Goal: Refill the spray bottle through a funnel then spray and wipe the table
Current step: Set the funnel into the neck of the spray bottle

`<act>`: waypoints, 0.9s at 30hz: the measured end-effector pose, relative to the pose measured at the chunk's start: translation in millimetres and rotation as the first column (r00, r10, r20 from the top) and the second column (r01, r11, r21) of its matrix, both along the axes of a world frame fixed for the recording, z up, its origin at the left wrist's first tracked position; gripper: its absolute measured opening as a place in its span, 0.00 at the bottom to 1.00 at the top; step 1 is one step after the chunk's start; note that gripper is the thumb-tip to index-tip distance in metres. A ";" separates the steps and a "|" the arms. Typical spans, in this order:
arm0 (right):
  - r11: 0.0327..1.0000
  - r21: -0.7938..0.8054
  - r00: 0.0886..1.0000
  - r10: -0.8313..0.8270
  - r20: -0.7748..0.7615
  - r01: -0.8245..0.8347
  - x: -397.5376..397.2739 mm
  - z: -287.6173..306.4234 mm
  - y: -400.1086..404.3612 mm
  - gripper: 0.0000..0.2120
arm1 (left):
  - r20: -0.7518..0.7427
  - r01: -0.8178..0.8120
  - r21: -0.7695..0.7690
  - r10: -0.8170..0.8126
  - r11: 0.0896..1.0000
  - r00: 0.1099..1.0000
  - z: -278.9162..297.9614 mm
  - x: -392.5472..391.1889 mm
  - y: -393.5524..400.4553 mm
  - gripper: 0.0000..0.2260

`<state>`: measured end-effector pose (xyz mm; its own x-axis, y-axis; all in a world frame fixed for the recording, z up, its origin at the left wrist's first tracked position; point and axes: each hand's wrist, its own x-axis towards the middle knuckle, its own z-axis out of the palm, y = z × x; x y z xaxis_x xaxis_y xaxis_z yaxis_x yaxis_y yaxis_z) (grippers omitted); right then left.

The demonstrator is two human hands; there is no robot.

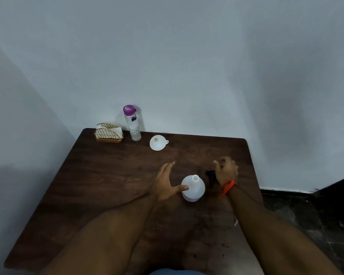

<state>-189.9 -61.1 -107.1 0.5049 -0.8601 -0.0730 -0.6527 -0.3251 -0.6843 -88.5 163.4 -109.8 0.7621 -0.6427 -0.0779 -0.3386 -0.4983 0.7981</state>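
Note:
A white spray bottle [193, 187] stands uncapped on the dark wooden table [99, 175], its neck open at the top. My left hand [165, 182] lies beside it with straight fingers, the thumb touching the bottle's left side. My right hand [225, 170] hovers just right of the bottle, fingers loosely curled, holding nothing that I can see. A black spray head [211, 176] lies on the table under that hand. A white funnel [157, 142] lies further back. A clear water bottle [133, 124] with a purple cap stands at the back left.
A gold wire napkin holder [108, 133] with white napkins sits at the table's back left corner. A pale wall rises right behind the table. The dark floor [306, 211] shows to the right of the table's edge.

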 end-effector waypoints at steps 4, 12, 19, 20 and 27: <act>0.995 -0.006 0.991 0.099 0.095 -0.099 25.7 24.0 19.4 0.12 | 0.016 -0.039 -0.007 0.039 0.999 0.999 16.1 21.4 12.9 0.47; 0.965 -0.099 0.953 0.257 0.162 -0.244 71.1 48.9 51.3 0.10 | 0.044 -0.028 0.072 0.025 0.997 0.999 32.3 88.1 41.5 0.37; 0.940 -0.166 0.919 0.328 0.218 -0.297 101.4 63.2 76.1 0.12 | 0.118 -0.088 0.074 0.079 0.993 0.990 43.3 135.6 48.1 0.29; 0.938 -0.168 0.915 0.337 0.224 -0.304 105.1 64.5 79.8 0.12 | 0.125 -0.099 0.068 0.090 0.993 0.988 45.6 143.6 47.6 0.29; 0.939 -0.137 0.912 0.339 0.230 -0.314 130.4 64.2 101.8 0.14 | 0.139 -0.150 0.041 0.143 0.988 0.980 61.7 196.4 41.2 0.27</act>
